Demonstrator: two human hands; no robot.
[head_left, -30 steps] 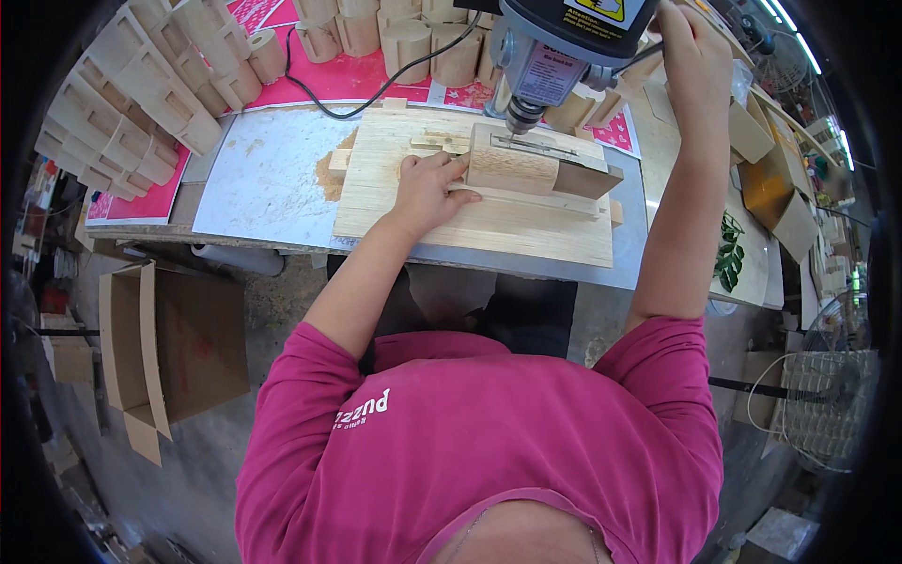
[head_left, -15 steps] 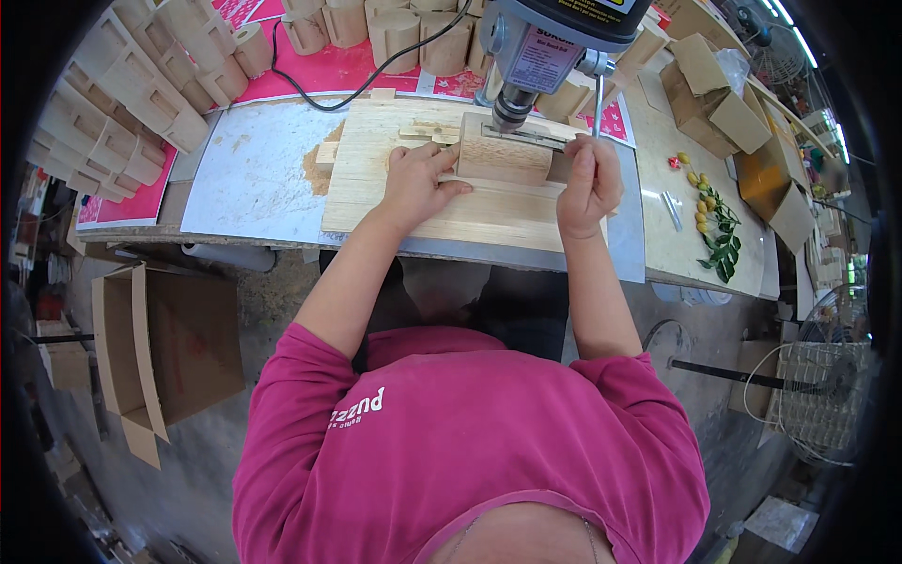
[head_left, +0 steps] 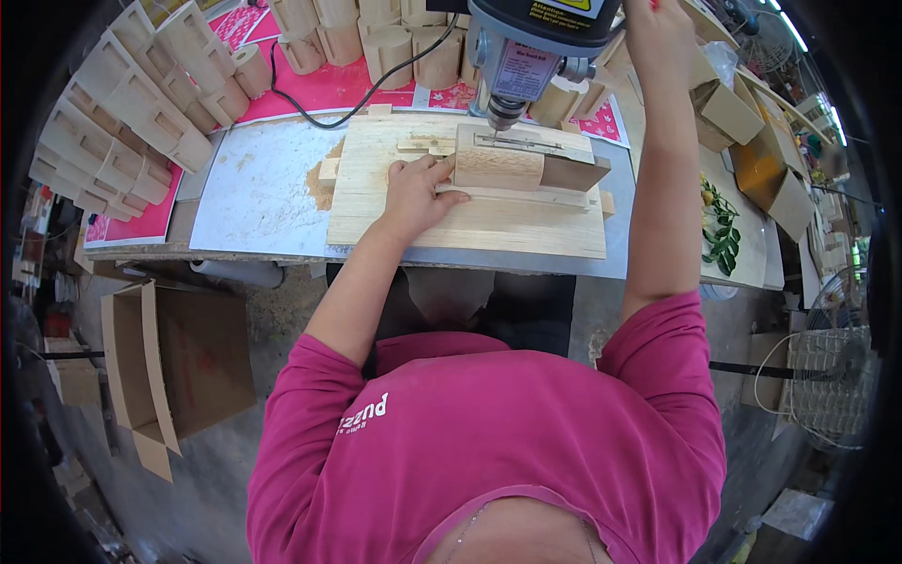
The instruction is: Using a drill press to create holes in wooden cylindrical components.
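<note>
A pale wooden block (head_left: 498, 167) with a rounded front face lies on a flat wooden board (head_left: 526, 226). Along its top runs a narrow slot holding thin dark strips. My left hand (head_left: 418, 195) is at the block's left end, bent fingers against it and thumb stretched along its front edge. Just above the slot, the bench drill (head_left: 531, 56) has its chuck and bit. My right hand (head_left: 660, 33) is raised beside the drill head at the upper edge. Its fingers are cut off there, with a small red spot showing. A brown-grey flat piece (head_left: 575, 174) adjoins the block's right end.
Stacks of hollowed wooden pieces (head_left: 141, 89) stand at the far left, with wooden cylinders (head_left: 390, 54) behind the board. A black cable (head_left: 362, 94) crosses the pink-covered table. Leafy sprigs (head_left: 722, 240) and cartons (head_left: 728, 113) are at right; an open carton (head_left: 202, 357) is below left.
My right hand has left the block's right end and risen to the drill's right side. The drill lever there has dropped from sight. My left hand stays at the block.
</note>
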